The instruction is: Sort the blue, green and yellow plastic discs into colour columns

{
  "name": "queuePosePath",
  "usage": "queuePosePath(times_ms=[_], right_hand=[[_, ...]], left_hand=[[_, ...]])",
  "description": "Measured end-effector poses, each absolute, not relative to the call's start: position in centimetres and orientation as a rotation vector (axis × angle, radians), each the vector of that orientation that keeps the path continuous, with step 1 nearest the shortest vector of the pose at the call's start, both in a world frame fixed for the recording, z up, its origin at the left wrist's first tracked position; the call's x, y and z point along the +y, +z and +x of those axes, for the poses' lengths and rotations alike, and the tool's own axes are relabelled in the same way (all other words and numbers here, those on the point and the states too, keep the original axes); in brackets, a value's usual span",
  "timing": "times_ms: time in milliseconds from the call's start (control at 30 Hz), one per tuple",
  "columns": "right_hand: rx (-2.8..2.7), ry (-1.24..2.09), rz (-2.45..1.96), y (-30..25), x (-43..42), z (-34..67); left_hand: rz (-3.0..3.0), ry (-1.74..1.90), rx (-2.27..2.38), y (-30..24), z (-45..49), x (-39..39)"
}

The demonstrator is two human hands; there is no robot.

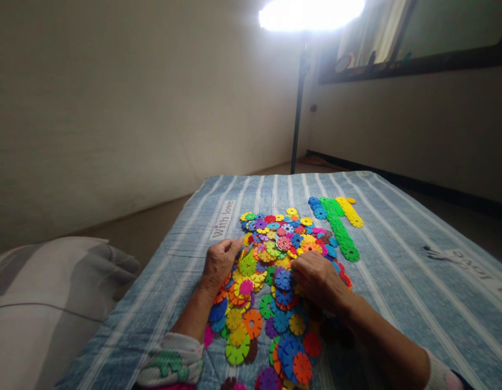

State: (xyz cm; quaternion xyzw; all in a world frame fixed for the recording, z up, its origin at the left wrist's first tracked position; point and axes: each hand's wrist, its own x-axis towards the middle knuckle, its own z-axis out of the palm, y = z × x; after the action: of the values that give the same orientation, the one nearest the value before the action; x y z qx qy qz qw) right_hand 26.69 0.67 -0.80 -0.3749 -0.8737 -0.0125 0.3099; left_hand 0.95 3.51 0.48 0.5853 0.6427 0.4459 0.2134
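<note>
Notched plastic discs [271, 252] in many colours lie in a loose, overlapping pile on the striped bedspread. At the pile's left edge is my left hand [221, 264], thumb and fingers pressed together; what they pinch, if anything, is unclear. My right hand [319, 277] is over the right side of the pile with its fingers curled in, and whatever is in them is hidden. A blue disc [283, 279] lies just left of those fingers. Beyond my right hand rests a joined piece of green discs [338, 230], with blue and yellow rows at its far end.
The blue-and-white striped bedspread [397, 271] covers the whole surface. A bright lamp [311, 15] on a dark pole [298, 108] stands behind its far edge. At left is a pale cloth-covered heap [51, 325] with a thin cable [47, 309] across it.
</note>
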Motion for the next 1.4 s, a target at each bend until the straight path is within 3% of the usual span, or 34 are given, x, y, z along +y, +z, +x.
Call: queuePosePath(times_ms=[500,800,1400], right_hand=[[-2.308,-0.003,-0.949,-0.7,0.6,26.7],[-2.28,0.008,-0.936,-0.9,0.6,26.7],[-2.161,0.032,-0.995,-0.8,0.8,27.6]], left_hand=[[1.422,1.152,1.436,0.6,0.9,3.4],[1.165,1.334,1.547,1.5,1.3,3.1],[1.467,1.302,1.634,1.1,1.0,3.3]])
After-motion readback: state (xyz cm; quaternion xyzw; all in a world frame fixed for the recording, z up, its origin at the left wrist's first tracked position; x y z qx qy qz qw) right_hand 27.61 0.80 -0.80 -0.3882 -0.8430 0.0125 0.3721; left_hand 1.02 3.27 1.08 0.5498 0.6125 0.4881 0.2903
